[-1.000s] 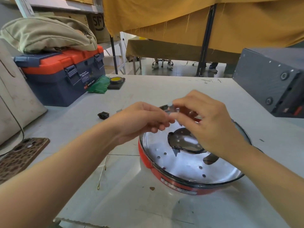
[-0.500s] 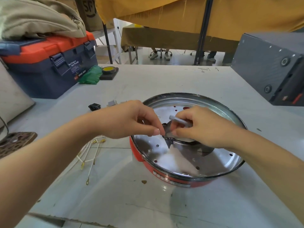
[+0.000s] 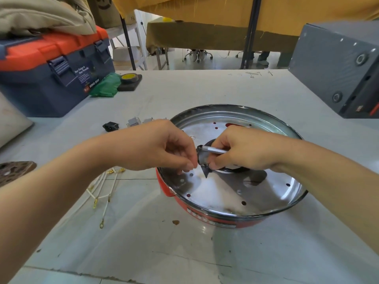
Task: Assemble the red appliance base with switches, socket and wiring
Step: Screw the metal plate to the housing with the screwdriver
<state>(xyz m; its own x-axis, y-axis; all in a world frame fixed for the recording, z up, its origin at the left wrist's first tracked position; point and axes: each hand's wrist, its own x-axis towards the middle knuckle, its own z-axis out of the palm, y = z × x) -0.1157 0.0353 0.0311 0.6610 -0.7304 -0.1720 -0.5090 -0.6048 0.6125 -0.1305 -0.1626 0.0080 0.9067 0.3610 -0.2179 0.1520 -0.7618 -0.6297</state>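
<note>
Left of the base (image 3: pixel 225 220), white wires (image 3: pixel 103 189), a black socket (image 3: pixel 110 126) and grey switches (image 3: pixel 134 121) lie untouched on the table. Over the base's centre, the left hand (image 3: pixel 164 148) pinches a small metal part (image 3: pixel 203 158); the right hand (image 3: pixel 244 150) grips a slim tool (image 3: pixel 213 150) against it. Looks like an early fitting step. Next comes steadying that part, then reaching left for switches.

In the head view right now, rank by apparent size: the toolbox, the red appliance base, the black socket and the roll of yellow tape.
1. Red appliance base, though it is nearer the camera.
2. Toolbox, cut off at the frame edge, so ranks 1 and 2 are unsure.
3. Roll of yellow tape.
4. Black socket; close to the tape, so unsure.
</note>
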